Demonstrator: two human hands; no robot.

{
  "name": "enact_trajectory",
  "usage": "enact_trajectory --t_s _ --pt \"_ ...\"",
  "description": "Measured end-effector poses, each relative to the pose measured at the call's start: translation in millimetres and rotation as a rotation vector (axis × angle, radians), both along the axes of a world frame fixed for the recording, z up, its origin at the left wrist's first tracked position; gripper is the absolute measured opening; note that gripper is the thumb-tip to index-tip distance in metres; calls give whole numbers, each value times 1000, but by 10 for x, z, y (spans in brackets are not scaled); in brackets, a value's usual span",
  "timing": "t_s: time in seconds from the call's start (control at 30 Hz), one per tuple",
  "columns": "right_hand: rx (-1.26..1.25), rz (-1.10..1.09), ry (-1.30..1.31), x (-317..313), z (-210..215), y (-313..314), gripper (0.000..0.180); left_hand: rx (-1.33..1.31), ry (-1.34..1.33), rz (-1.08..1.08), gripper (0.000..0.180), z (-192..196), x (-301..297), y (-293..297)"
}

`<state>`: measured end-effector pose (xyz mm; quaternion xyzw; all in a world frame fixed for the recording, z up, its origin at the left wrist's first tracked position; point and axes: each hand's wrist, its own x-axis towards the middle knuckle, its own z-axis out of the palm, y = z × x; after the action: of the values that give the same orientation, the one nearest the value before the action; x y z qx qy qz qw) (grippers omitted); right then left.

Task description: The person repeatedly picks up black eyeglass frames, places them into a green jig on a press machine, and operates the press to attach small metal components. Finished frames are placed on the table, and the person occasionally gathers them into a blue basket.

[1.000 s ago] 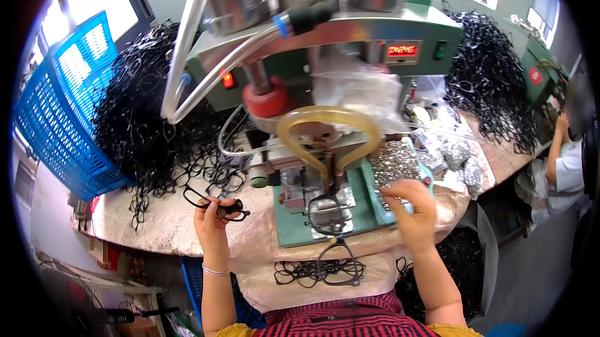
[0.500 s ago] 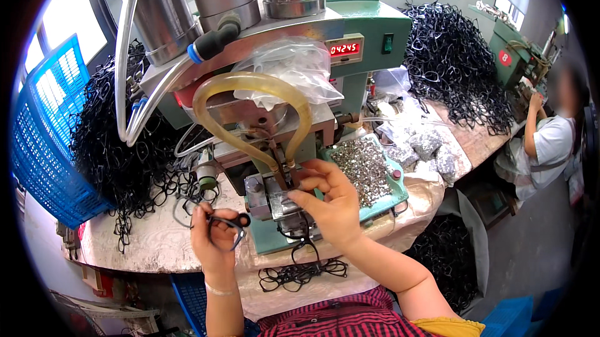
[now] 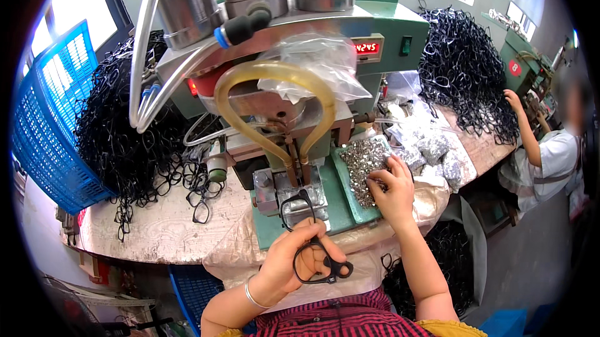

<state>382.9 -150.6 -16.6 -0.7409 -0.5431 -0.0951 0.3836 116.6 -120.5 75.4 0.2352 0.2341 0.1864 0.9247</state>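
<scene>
Pale surface (image 3: pixel 181 237): black eyeglass frame (image 3: pixel 329 279) probably light, springy, best held by rim; left fingers (image 3: pixel 305 234) clamped on it, right fingers (image 3: pixel 383 178) can't tell.

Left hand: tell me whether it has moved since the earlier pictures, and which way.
Yes. Judged against the green machine base, the left hand has moved right, from beyond its left side to its front edge.

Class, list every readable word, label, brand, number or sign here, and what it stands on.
Display on the near green machine: red lit digits, not copied here.
Round red sign on the far green machine: a white number, not copied here.
Switch: any markings too small to read.
</scene>
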Motion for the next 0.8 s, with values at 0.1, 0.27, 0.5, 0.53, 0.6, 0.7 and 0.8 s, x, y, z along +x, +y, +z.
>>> enact_trajectory --t_s 0.1,0.27,0.5,0.53,0.6,0.7,0.8 --pt "112 40 20 -57 15 63 14 19 -21 2 22 -17 5 12" --pt "-130 377 -251 -137 167 252 15 88 61 30 29 -32 38 10" --pt "206 140 141 -33 61 173 10 839 280 464 27 -71 -664 -374" --pt "209 87 133 -62 71 129 10 1034 124 585 22 123 -697 -348" --pt "175 86 322 -69 72 92 9 1364 -191 600 16 643 -678 -204" --pt "196 183 396 -256 157 223 11 1135 -465 599 16 1283 -469 -551" --pt "203 220 483 -385 171 337 12 952 -712 493 26 1312 -76 -706"
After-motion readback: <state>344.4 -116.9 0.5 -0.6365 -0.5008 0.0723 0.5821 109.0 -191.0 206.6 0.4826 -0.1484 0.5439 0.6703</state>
